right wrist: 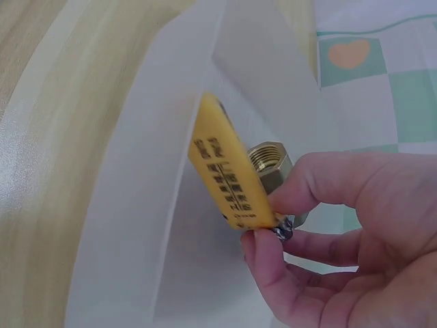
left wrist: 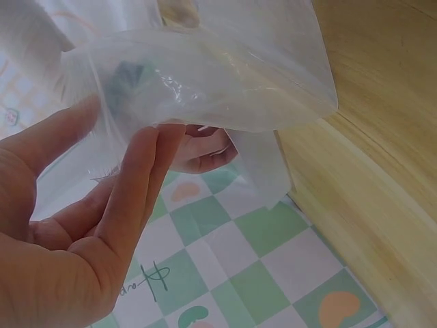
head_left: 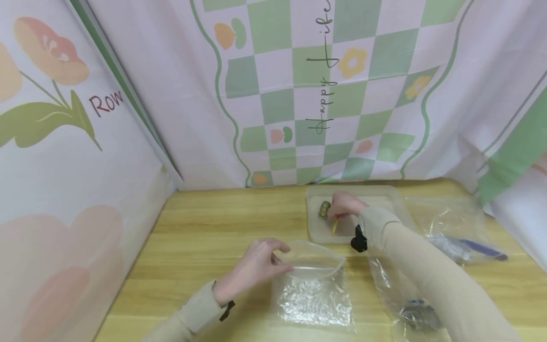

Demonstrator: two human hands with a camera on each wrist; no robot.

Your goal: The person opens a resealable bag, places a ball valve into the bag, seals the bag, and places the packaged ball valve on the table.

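A flat yellow piece with black print (right wrist: 225,171) is pinched between the thumb and fingers of my right hand (head_left: 345,204), over the translucent tray (head_left: 315,232). A dark metal bit sits at its pinched end. Just behind it is a brass threaded fitting (right wrist: 268,160), which the head view puts in the tray, left of the hand. My left hand (head_left: 254,266) holds the mouth of a clear zip bag (head_left: 316,299) at its left side, thumb and fingers spread at the rim. The bag's mouth gapes, and its lower part lies flat on the table.
On the right of the wooden table (head_left: 205,228) lies a clear bag (head_left: 448,223) with a dark blue, long item (head_left: 485,249). Another clear bag (head_left: 384,285) with a dark grey item (head_left: 420,313) lies partly under the right forearm. A printed curtain (head_left: 273,104) hangs behind the table.
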